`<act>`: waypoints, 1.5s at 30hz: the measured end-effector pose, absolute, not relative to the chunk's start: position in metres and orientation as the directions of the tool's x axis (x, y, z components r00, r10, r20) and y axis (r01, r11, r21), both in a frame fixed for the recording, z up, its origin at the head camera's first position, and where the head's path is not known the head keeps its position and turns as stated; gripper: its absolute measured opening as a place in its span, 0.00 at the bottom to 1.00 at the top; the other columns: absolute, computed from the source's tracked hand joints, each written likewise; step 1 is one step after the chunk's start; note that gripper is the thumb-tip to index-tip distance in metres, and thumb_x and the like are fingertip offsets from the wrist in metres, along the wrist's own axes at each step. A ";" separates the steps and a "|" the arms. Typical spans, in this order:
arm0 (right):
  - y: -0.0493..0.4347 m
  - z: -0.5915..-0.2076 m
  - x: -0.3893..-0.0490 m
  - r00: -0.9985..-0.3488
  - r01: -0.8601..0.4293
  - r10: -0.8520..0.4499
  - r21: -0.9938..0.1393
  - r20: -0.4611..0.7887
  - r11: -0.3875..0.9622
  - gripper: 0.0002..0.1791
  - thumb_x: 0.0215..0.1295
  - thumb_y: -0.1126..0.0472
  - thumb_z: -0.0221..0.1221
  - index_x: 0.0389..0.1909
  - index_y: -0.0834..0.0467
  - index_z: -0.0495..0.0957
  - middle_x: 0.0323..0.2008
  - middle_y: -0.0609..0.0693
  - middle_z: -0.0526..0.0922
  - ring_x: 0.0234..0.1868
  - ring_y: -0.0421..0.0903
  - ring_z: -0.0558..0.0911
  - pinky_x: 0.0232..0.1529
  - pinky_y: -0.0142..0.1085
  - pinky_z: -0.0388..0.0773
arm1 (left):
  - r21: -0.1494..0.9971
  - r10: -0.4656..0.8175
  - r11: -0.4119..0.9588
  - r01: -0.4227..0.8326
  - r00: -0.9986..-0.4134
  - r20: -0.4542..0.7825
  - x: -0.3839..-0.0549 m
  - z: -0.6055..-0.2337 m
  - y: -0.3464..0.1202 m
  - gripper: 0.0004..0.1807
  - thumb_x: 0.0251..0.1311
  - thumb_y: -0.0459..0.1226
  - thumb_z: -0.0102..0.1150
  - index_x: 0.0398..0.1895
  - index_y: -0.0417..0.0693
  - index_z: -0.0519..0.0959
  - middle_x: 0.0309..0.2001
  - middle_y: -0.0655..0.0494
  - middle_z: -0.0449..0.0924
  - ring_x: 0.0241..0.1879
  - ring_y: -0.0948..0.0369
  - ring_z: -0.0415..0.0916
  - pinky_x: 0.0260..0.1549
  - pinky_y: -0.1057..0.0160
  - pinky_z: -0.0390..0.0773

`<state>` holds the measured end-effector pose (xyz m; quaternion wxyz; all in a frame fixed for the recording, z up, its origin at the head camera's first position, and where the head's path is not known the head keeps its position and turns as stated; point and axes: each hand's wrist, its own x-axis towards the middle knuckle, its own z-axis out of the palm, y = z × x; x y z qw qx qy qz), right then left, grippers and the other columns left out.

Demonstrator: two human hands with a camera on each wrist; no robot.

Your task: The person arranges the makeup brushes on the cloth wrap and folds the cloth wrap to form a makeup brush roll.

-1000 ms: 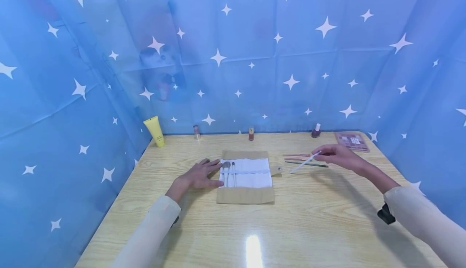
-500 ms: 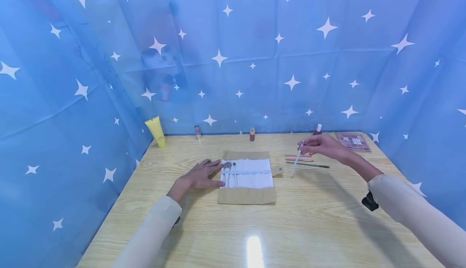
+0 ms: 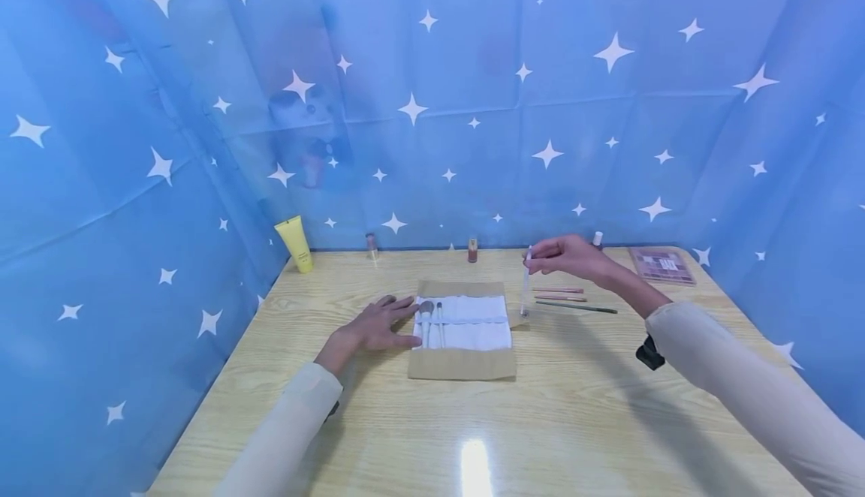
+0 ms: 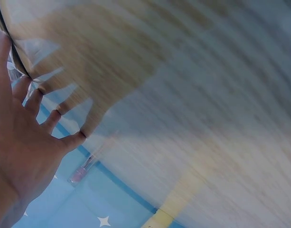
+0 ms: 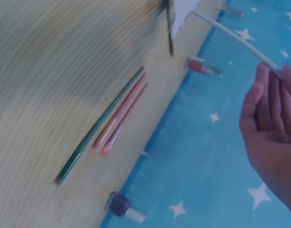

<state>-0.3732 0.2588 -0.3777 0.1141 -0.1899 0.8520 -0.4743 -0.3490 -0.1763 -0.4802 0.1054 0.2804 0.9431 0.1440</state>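
A tan fabric brush roll (image 3: pixel 462 364) with a white lining lies unrolled on the table. Two makeup brushes, a fluffy one (image 3: pixel 426 320) and a thinner one (image 3: pixel 441 323), sit in its left pockets. My left hand (image 3: pixel 378 326) rests at the roll's left edge, fingers spread, as the left wrist view also shows. Between thumb and fingers my right hand (image 3: pixel 571 257) pinches the upper end of a slim white makeup brush (image 5: pixel 235 38). In the head view this brush hangs nearly upright over the roll's right-hand closure tab. Two pink sticks (image 5: pixel 119 111) and a dark green one (image 5: pixel 100 124) lie right of the roll.
Along the back edge stand a yellow tube (image 3: pixel 294 244), a small clear-and-pink tube (image 3: pixel 372 246), a red bottle (image 3: pixel 472 250) and a dark nail polish bottle (image 5: pixel 119 204) with a white cap. A palette (image 3: pixel 662 266) lies at the back right corner. Blue curtains enclose the table.
My right hand has moved left with the white brush, from above the loose sticks to the roll's right side. The brush has turned from slanted to nearly upright. My left hand has stayed in place.
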 end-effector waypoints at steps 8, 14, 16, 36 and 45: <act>0.232 -0.377 -0.387 -0.903 -0.203 -0.430 -0.868 -0.013 0.453 0.20 0.74 0.57 0.65 0.60 0.64 0.82 0.54 0.62 0.87 0.50 0.48 0.88 0.54 0.41 0.86 | 0.326 0.562 0.801 0.502 -0.819 -0.118 -0.349 -0.479 -0.175 0.47 0.66 0.67 0.56 0.83 0.58 0.58 0.83 0.55 0.50 0.81 0.40 0.43 0.76 0.31 0.44; 0.208 -0.386 -0.397 -0.907 -0.200 -0.421 -0.884 0.005 0.422 0.19 0.74 0.58 0.65 0.59 0.65 0.82 0.54 0.65 0.86 0.48 0.47 0.89 0.52 0.40 0.86 | 0.324 0.558 0.803 0.499 -0.821 -0.117 -0.350 -0.481 -0.175 0.47 0.66 0.67 0.56 0.83 0.57 0.59 0.83 0.55 0.50 0.81 0.40 0.43 0.76 0.31 0.45; 0.199 -0.390 -0.400 -0.911 -0.192 -0.413 -0.888 0.004 0.417 0.19 0.73 0.57 0.66 0.58 0.64 0.83 0.52 0.64 0.87 0.47 0.46 0.90 0.51 0.40 0.87 | 0.326 0.557 0.804 0.498 -0.822 -0.119 -0.350 -0.481 -0.175 0.47 0.66 0.67 0.57 0.83 0.57 0.59 0.83 0.55 0.50 0.81 0.40 0.44 0.76 0.31 0.45; 0.141 -0.421 -0.418 -0.917 -0.164 -0.399 -0.921 0.010 0.354 0.21 0.73 0.59 0.65 0.60 0.67 0.81 0.52 0.65 0.87 0.55 0.63 0.85 0.52 0.44 0.86 | 0.327 0.549 0.809 0.489 -0.826 -0.124 -0.350 -0.481 -0.174 0.47 0.67 0.67 0.57 0.83 0.58 0.59 0.83 0.56 0.50 0.81 0.41 0.43 0.76 0.31 0.44; 0.128 -0.436 -0.422 -0.936 -0.135 -0.353 -0.925 0.001 0.355 0.18 0.71 0.60 0.67 0.56 0.66 0.83 0.46 0.60 0.90 0.54 0.65 0.85 0.60 0.62 0.78 | 0.317 0.544 0.813 0.488 -0.830 -0.119 -0.351 -0.483 -0.174 0.46 0.67 0.67 0.56 0.83 0.59 0.59 0.83 0.57 0.50 0.81 0.40 0.43 0.76 0.31 0.44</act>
